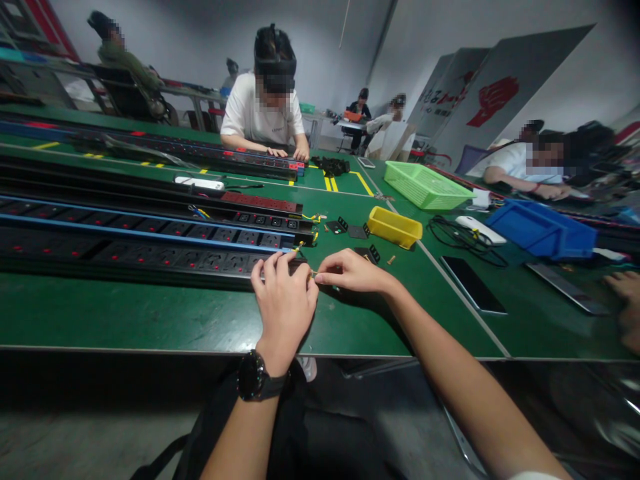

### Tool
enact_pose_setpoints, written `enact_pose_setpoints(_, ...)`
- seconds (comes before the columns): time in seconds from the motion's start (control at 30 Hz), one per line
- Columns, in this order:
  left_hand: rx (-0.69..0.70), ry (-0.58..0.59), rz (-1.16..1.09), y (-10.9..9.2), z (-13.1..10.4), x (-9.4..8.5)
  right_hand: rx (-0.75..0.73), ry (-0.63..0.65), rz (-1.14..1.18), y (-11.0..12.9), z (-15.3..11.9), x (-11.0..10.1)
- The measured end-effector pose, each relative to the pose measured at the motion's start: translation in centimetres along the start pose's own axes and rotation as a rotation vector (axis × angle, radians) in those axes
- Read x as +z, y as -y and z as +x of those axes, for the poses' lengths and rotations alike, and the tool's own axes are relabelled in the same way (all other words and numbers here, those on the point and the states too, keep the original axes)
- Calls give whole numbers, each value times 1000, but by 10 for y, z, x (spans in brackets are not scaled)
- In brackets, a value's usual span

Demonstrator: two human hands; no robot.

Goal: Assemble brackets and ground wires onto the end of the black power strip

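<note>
Several long black socket strips with red dots lie side by side on the green table (170,313). My left hand (287,300), with a black watch at its wrist, is laid over the right end of the nearest strip (190,259), fingers bent around it. At that same end my right hand (350,271) pinches something small and yellowish, too small to make out, between thumb and forefinger. Short yellow-green wires (301,247) stick out at the strip ends. Black brackets (337,227) and a small brass-coloured piece (391,260) lie just beyond my right hand.
Right of the strips stand a yellow bin (395,228), a green basket (427,187) and a blue bin (543,230). A black phone (473,285) and coiled black cable (450,237) lie nearby. Across the table a person (265,113) handles another strip; another person's hand shows at the right edge.
</note>
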State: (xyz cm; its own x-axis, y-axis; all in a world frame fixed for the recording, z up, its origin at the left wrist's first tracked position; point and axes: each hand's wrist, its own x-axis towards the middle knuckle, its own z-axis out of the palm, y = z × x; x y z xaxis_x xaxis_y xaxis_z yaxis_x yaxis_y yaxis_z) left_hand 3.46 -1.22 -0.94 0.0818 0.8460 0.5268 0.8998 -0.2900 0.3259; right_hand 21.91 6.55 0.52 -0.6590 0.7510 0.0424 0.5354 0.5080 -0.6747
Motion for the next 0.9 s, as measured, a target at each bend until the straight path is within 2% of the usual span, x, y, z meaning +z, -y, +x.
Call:
enact_pose_setpoints(0.53,2,-24,25,2,-1,3,34,-14,138,2,-1,5)
enact_pose_setpoints(0.67,8,-41,21,2,0,4,105,-170,245,-2,2,5)
enact_pose_setpoints(0.9,11,-54,7,3,0,4,203,-449,613,-2,8,-2)
